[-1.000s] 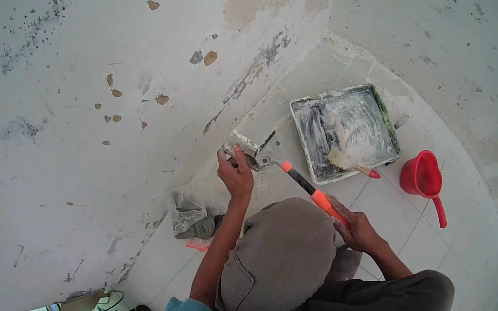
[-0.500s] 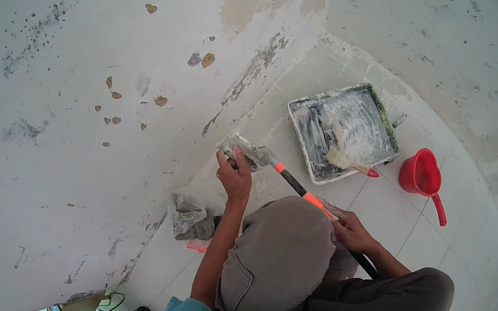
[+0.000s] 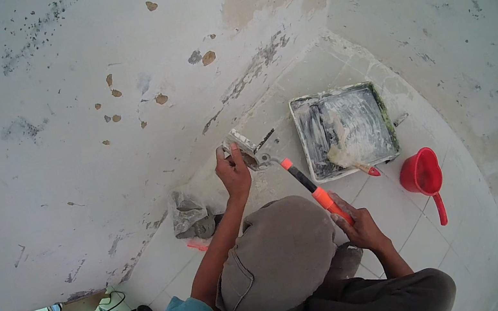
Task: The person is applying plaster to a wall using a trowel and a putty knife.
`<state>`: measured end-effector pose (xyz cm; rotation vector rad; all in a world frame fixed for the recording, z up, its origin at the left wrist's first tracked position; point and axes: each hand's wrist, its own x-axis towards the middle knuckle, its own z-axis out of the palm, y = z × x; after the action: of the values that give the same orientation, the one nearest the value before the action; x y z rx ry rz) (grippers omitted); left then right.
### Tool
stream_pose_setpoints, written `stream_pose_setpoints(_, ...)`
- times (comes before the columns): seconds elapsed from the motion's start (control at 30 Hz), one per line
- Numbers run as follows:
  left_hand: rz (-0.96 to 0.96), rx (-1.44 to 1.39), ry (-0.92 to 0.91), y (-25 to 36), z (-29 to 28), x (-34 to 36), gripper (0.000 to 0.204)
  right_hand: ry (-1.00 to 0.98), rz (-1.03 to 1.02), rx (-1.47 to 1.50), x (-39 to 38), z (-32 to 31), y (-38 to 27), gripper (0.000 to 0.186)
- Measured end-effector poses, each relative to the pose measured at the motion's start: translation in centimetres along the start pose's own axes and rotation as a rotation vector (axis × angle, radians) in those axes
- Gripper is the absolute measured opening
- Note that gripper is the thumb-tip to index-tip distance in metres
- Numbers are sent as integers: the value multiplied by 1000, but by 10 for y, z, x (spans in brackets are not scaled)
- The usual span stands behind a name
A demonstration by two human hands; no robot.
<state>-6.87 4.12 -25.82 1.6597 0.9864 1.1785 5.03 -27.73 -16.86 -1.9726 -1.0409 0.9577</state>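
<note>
- Tray: a square paint tray [image 3: 302, 140] lies right of centre in the frame, on the floor; its inside is smeared white over dark grey (greenish grime runs along its right wall), and its rim is caked with white.
- Brush: a paintbrush [image 3: 354, 163] lies in the tray's lower part, bristles coated off-white, its red-tipped handle reaching past the lower right edge.
- Dipper: a red dipper [image 3: 408, 176] stands at the right of the frame, near the tray's lower right corner, handle toward the bottom (I cannot tell whether it holds any liquid).
- Bag: a clear plastic bag [image 3: 187, 211], left of centre, lies bunched up around or against something grey (which of the two is unclear).
- Hands: the left hand [image 3: 235, 177], at the centre, grips the pale head of a long-handled tool [image 3: 303, 178] between thumb and fingers; the right hand [image 3: 359, 227], lower right of centre, is closed around its orange and black handle, which slants between the two.
- Surface: the floor [image 3: 397, 229] is pale tile, streaked white toward the corner.
- Room: the white wall [image 3: 106, 197] fills the upper left, chipped and scuffed (some chips show brown); another scuffed wall [image 3: 442, 60] curves down the right side.
</note>
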Motion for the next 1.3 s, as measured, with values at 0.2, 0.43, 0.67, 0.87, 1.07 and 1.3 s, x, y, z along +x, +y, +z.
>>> stream_pose_setpoints(0.2, -13, -19, -12, 1, -8, 1, 30, -14, -20, -41, 1, -1, -1, 59)
stream_pose_setpoints(0.43, -35, -47, -112, 10, -7, 0, 25, 102, -227, -74, 1, 10, 17, 61)
stream_pose_setpoints(0.67, 20, -71, -113, -4, -6, 2, 25, 225, 62, 401, 9, 1, -1, 57)
stream_pose_setpoints(0.87, -389, -450, -11, 5, -11, 12, 31, 120, -59, 37, -3, -9, 9, 59)
stream_pose_setpoints(1.07, -287, -365, 43, 5, -15, 21, 30, 23, -69, -92, -5, -7, 5, 59)
stream_pose_setpoints(1.3, -186, -341, 48, 1, -21, 26, 29, 58, -143, -162, -6, -6, 9, 60)
